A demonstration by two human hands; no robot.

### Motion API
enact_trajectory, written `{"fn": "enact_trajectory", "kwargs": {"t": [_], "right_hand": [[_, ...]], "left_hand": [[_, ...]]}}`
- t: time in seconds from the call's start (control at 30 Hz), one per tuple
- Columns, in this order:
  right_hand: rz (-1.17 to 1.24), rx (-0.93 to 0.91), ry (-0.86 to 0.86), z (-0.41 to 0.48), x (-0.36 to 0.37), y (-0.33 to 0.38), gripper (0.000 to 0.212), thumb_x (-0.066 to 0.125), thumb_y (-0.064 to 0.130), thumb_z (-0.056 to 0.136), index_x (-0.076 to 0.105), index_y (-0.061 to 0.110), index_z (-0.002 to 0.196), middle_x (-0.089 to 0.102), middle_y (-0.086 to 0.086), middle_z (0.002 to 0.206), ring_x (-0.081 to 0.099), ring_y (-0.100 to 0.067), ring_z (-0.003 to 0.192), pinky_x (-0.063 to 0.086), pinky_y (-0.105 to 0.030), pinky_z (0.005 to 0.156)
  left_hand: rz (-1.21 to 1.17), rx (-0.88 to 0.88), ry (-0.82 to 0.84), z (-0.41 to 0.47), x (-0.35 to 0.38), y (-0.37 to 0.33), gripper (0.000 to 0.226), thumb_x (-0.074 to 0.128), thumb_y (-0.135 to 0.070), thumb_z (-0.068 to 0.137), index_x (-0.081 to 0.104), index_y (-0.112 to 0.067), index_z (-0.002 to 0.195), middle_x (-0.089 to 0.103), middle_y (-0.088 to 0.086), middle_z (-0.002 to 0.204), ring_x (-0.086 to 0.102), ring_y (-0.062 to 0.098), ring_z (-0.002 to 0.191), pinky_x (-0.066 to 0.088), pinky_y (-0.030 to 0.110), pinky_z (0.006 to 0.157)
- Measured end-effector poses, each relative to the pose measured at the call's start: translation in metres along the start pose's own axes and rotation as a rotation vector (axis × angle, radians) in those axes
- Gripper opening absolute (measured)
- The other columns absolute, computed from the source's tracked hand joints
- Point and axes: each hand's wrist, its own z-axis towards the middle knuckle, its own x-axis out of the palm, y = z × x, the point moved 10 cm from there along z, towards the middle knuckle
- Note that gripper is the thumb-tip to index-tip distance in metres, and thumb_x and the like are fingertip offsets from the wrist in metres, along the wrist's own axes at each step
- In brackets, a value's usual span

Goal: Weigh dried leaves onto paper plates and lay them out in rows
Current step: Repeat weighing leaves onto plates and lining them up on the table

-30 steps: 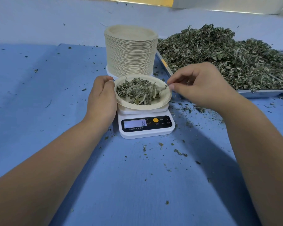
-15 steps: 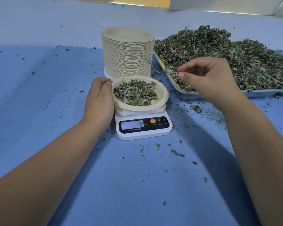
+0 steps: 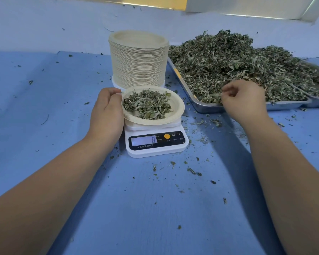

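My left hand [image 3: 107, 113] gripped the plate [image 3: 179, 107] on the scale [image 3: 173, 150]. My right hand [image 3: 245, 100] curled over the tray [image 3: 206, 107]; I couldn't tell what it pinched

The tabletop [image 3: 155, 218] was plain mid-blue, speckled through its middle and right side with dark green crumbs [image 3: 191, 171]. The paper plate [image 3: 175, 105] was pale cream, and the dried leaves [image 3: 147, 105] on it were dull grey-green with lighter, silvery strands. The stack of plates [image 3: 138, 65] toward the far edge was the same cream, finely striped by its layered rims. The scale [image 3: 155, 151] was white, with a black front panel [image 3: 161, 143], a round orange button [image 3: 167, 136] and a pale blue-grey display [image 3: 143, 140]. The tray [image 3: 206, 108] was shiny silver, and its heap of leaves [image 3: 238, 67] was a darker olive green.
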Motion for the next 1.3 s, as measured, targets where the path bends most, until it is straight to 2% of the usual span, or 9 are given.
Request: {"fn": "enact_trajectory", "kwargs": {"t": [0.23, 0.37, 0.5, 0.63, 0.77, 0.9, 0.97, 1.17, 1.3], "right_hand": [[0.112, -0.206, 0.131, -0.018, 0.017, 0.053, 0.012, 0.065, 0.023, 0.095, 0.075, 0.029, 0.098, 0.068, 0.018, 0.086, 0.062, 0.001, 0.079, 0.048, -0.017, 0.070], [0.068, -0.322, 0.215, -0.035, 0.032, 0.088, 0.018, 0.061, 0.030, 0.097, 0.073, 0.026, 0.110, 0.067, 0.018, 0.089, 0.064, -0.005, 0.086, 0.047, -0.020, 0.076], [0.157, -0.411, 0.323, -0.054, 0.040, 0.126, 0.026, 0.063, 0.037, 0.097, 0.070, 0.030, 0.121, 0.069, 0.017, 0.106, 0.061, 0.002, 0.100, 0.039, -0.003, 0.080], [0.025, -0.529, 0.552, -0.066, 0.061, 0.166, 0.036, 0.063, 0.050, 0.094, 0.064, 0.039, 0.128, 0.066, 0.018, 0.120, 0.061, -0.002, 0.104, 0.047, -0.021, 0.088], [-0.085, -0.397, 0.450, -0.047, 0.062, 0.156, 0.052, 0.051, 0.058, 0.097, 0.052, 0.031, 0.141, 0.060, 0.004, 0.137, 0.059, -0.017, 0.114, 0.046, -0.032, 0.090], [-0.137, -0.202, 0.460, -0.044, 0.076, 0.122, 0.056, 0.039, 0.060, 0.102, 0.049, 0.020, 0.141, 0.061, -0.010, 0.126, 0.056, -0.017, 0.085, 0.043, -0.033, 0.072], [-0.087, -0.178, 0.457, -0.047, 0.080, 0.121, 0.054, 0.037, 0.060, 0.102, 0.052, 0.021, 0.137, 0.063, -0.009, 0.117, 0.061, -0.022, 0.087, 0.045, -0.034, 0.073], [0.069, -0.201, 0.438, -0.058, 0.073, 0.151, 0.038, 0.044, 0.061, 0.097, 0.062, 0.029, 0.108, 0.064, 0.005, 0.099, 0.062, -0.012, 0.082, 0.046, -0.030, 0.066], [0.123, -0.309, 0.493, -0.080, 0.088, 0.196, 0.031, 0.054, 0.061, 0.092, 0.059, 0.030, 0.090, 0.064, 0.009, 0.090, 0.060, -0.009, 0.081, 0.045, -0.029, 0.063]], "left_hand": [[0.005, 0.000, 0.006, 0.000, 0.000, 0.000, 0.018, 0.040, -0.038, 0.091, 0.057, -0.043, 0.095, 0.057, -0.046, 0.078, 0.052, -0.025, 0.073, 0.037, 0.025, 0.069], [0.016, 0.005, 0.004, 0.000, 0.000, -0.001, 0.017, 0.040, -0.039, 0.091, 0.056, -0.043, 0.097, 0.057, -0.047, 0.080, 0.053, -0.024, 0.074, 0.038, 0.026, 0.069], [0.015, 0.009, 0.002, 0.000, 0.000, -0.001, 0.019, 0.040, -0.040, 0.091, 0.056, -0.042, 0.100, 0.057, -0.045, 0.078, 0.053, -0.023, 0.073, 0.037, 0.025, 0.067], [-0.023, 0.001, 0.004, -0.001, 0.001, -0.001, 0.019, 0.040, -0.040, 0.089, 0.058, -0.041, 0.096, 0.060, -0.043, 0.081, 0.054, -0.022, 0.074, 0.039, 0.027, 0.069], [-0.029, 0.002, 0.024, -0.001, 0.002, 0.000, 0.021, 0.039, -0.041, 0.090, 0.057, -0.041, 0.100, 0.064, -0.030, 0.084, 0.053, -0.022, 0.071, 0.038, 0.026, 0.069], [-0.026, 0.010, 0.100, 0.002, 0.011, 0.002, 0.036, 0.037, -0.045, 0.097, 0.056, -0.035, 0.125, 0.058, -0.025, 0.105, 0.053, -0.016, 0.087, 0.036, 0.020, 0.075], [-0.032, 0.008, 0.113, 0.005, 0.014, 0.002, 0.035, 0.038, -0.043, 0.102, 0.056, -0.032, 0.130, 0.055, -0.028, 0.108, 0.048, -0.015, 0.096, 0.032, 0.013, 0.077], [-0.471, -0.378, -0.029, 0.009, -0.012, 0.012, 0.020, 0.050, -0.021, 0.095, 0.056, -0.021, 0.076, 0.058, -0.003, 0.068, 0.057, 0.020, 0.072, 0.045, 0.032, 0.066], [-0.564, -0.366, -0.138, 0.017, -0.063, 0.010, 0.025, 0.049, -0.008, 0.095, 0.060, -0.018, 0.075, 0.060, 0.006, 0.088, 0.062, 0.024, 0.082, 0.051, 0.042, 0.080]]}}
